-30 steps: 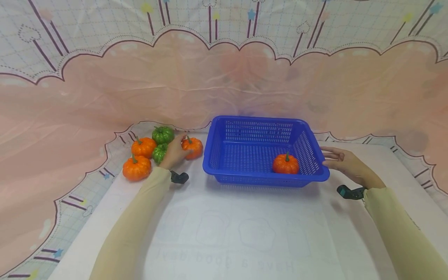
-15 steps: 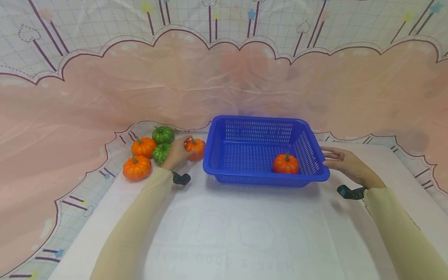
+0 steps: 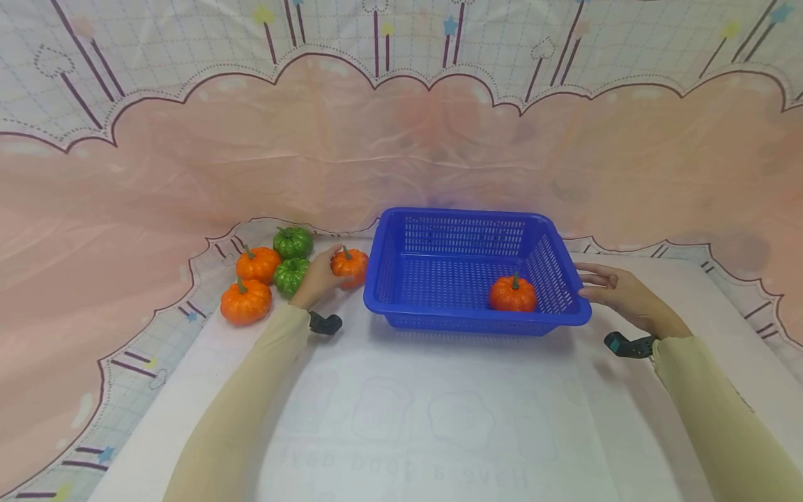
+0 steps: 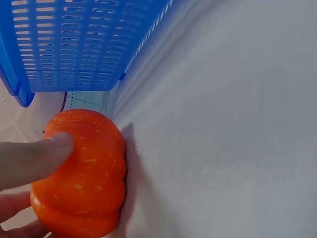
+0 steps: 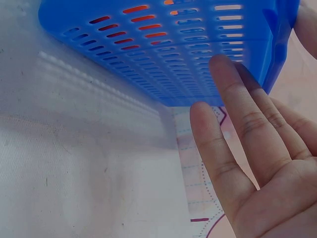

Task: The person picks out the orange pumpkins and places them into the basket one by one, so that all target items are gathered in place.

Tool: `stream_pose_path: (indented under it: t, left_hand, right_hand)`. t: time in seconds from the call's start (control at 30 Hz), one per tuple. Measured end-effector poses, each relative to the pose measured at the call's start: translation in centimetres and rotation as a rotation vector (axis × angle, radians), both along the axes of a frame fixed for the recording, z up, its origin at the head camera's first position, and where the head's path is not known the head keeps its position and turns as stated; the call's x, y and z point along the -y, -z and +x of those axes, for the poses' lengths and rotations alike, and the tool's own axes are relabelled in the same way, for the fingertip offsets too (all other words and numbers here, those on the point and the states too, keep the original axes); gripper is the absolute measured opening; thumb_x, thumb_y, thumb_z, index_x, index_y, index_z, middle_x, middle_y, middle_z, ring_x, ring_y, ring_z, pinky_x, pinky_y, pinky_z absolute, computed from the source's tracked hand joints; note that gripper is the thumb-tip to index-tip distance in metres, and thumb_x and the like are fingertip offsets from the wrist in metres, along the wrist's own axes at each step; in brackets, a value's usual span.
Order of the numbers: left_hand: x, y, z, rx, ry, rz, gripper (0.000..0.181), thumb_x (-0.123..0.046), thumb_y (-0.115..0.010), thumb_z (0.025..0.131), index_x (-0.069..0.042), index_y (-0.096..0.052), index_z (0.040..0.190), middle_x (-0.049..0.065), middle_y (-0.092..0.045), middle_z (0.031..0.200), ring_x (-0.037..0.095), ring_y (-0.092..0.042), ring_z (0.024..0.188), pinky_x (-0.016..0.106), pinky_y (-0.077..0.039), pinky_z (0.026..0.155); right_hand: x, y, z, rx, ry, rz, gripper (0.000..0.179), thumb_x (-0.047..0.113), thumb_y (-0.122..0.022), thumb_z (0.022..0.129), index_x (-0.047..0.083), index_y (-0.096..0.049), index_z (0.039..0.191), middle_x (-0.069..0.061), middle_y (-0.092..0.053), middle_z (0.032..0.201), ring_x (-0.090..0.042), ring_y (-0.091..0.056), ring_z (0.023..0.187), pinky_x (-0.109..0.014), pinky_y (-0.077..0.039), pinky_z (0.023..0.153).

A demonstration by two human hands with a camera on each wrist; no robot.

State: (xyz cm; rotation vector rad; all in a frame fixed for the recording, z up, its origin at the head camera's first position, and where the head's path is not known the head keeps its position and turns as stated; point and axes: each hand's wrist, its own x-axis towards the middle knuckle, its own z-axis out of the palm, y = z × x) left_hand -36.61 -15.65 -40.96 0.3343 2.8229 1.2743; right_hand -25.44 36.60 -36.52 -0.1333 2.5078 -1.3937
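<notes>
My left hand (image 3: 317,277) grips a small orange pumpkin (image 3: 349,267) just left of the blue plastic basket (image 3: 477,319). In the left wrist view the thumb presses that pumpkin's side, and the other fingers reach round behind it. A gap shows between it and the basket wall. Beyond the basket's right end, my right hand (image 3: 627,296) has its fingers extended along the outer wall, with fingertips (image 5: 222,67) at or near the slotted side; contact is hard to tell. Inside the basket, toward its right end, sits another orange pumpkin (image 3: 512,293) with a green stem.
Left of my left hand, two green pumpkins (image 3: 292,242) and two orange pumpkins (image 3: 245,301) stand grouped on the white tabletop (image 3: 426,404). A patterned pink cloth (image 3: 351,153) rises behind the table. Dark devices (image 3: 325,323) are strapped to both wrists.
My left hand and its orange pumpkin have shifted slightly right, closer to the basket, mostly in the first half second. The right hand and the basket stay in place.
</notes>
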Motion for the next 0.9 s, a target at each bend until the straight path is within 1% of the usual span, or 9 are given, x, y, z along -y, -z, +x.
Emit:
stream_pose_path:
  t: [0.13,0.43,0.67,0.9]
  left_hand:
    - [0.02,0.29,0.0,-0.001,0.0,-0.022,0.076,-0.006,-0.067,0.083,0.004,-0.025,0.145,0.027,-0.035,0.146,0.041,-0.036,0.134,0.05,-0.028,0.114]
    - [-0.02,0.69,0.13,-0.002,-0.018,-0.021,0.074,-0.005,-0.067,0.083,0.004,-0.026,0.145,0.026,-0.034,0.147,0.04,-0.033,0.136,0.05,-0.026,0.115]
    - [-0.31,0.83,0.53,-0.01,-0.033,0.004,0.074,-0.006,-0.069,0.083,0.005,-0.028,0.144,0.026,-0.036,0.146,0.039,-0.034,0.136,0.049,-0.026,0.116]
    - [-0.31,1.01,0.7,0.013,-0.046,0.012,0.079,-0.011,-0.069,0.084,0.004,-0.022,0.146,0.027,-0.031,0.148,0.04,-0.03,0.138,0.05,-0.024,0.116]
  right_hand:
    - [0.02,-0.04,0.07,0.003,0.001,-0.008,0.075,0.027,-0.058,0.093,0.001,-0.016,0.149,-0.029,-0.026,0.149,-0.049,-0.027,0.135,-0.067,-0.025,0.106]
    - [-0.05,-0.07,0.0,0.005,-0.005,0.002,0.076,0.027,-0.058,0.093,0.001,-0.014,0.149,-0.031,-0.025,0.149,-0.05,-0.027,0.135,-0.067,-0.025,0.106]
    - [-0.07,-0.06,0.0,0.014,0.0,-0.005,0.076,0.027,-0.058,0.093,0.001,-0.013,0.149,-0.031,-0.024,0.149,-0.049,-0.026,0.136,-0.067,-0.025,0.106]
    - [0.02,-0.21,0.04,0.018,-0.001,0.022,0.078,0.028,-0.058,0.093,0.002,-0.012,0.15,-0.029,-0.023,0.151,-0.05,-0.025,0.136,-0.068,-0.024,0.106]
